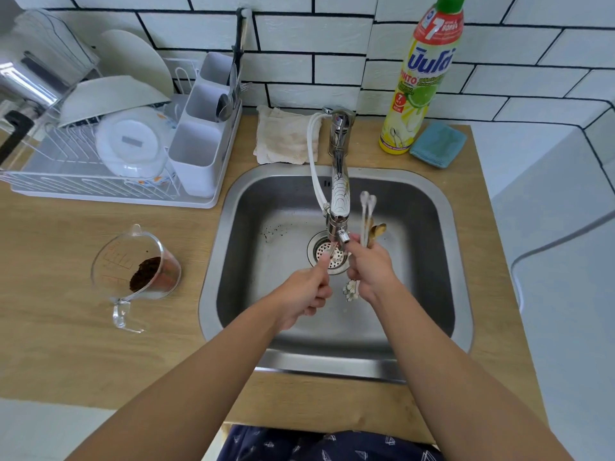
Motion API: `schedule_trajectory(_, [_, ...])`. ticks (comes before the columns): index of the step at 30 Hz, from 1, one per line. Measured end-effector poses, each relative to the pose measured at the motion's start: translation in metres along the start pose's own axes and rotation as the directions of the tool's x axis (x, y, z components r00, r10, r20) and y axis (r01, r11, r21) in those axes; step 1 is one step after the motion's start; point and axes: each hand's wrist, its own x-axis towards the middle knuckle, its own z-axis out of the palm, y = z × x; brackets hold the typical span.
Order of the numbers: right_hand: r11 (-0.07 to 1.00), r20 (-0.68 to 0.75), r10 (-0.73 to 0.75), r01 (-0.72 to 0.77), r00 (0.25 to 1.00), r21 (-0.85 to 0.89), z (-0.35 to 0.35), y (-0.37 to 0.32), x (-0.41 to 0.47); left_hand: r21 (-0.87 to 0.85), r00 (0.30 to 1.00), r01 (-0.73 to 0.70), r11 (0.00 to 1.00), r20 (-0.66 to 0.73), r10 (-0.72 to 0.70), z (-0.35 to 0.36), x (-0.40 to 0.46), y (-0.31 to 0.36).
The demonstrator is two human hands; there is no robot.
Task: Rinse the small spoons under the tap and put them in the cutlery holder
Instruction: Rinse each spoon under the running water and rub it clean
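Small spoons (367,221): a bundle of several, held upright over the sink (442,207) just right of the tap (339,201). Handles are pale and thin; at least one bowl looks gold-coloured, and a flower-shaped ornament hangs below the fist. Exact count cannot be told.

Single spoon (331,252): a separate piece, only partly visible, at the tap outlet above the drain strainer (327,254). Whether water is running cannot be told.

Right hand (369,271): grip clenched round the middle of the bundle, bowls pointing up and away.

Left hand (307,294): grip curled, thumb and fingers pinching the single spoon by its handle.

Handling, as judged: light, rigid, not likely to bend. Wet handles will probably be slippery, and thin shafts in a bundle can slide past one another, so a firm hold at mid-handle suits. The ornament may be the fragile part; best not knocked against the steel basin. A dropped spoon would likely land near the strainer.

Cutlery holder (196,154): white, several compartments, at the right end of the dish rack (66,181) on the bench (66,294), well apart from the sink to the left. One compartment already holds some cutlery. Spoons are judged best carried by the handles and lowered in.

Also present: measuring jug (136,264) with dark grounds, folded cloth (288,136), dish soap bottle (422,78), blue sponge (437,144).
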Motion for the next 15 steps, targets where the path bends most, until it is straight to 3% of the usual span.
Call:
schedule_trajectory(2, [1.0,0.029,0.03,-0.031,0.999,0.002,-0.002,-0.001,0.001,0.029,0.999,-0.02,0.999,0.051,0.018,-0.002,-0.006,0.0])
schedule_trajectory(6, [0.989,0.216,0.088,-0.06,0.972,-0.135,0.002,0.018,-0.016,0.026,0.995,-0.085,0.996,0.046,0.084,-0.01,-0.013,0.008])
schedule_trajectory(11, [0.996,0.159,0.089,-0.084,0.983,-0.036,0.003,0.013,-0.005,0.055,0.991,-0.065,0.996,0.118,0.059,-0.017,-0.015,0.008])
schedule_trajectory(15, [0.993,0.142,0.11,-0.114,0.984,0.017,0.002,0.013,-0.002,-0.116,0.993,-0.015,0.993,0.118,0.029,-0.023,-0.014,0.002])
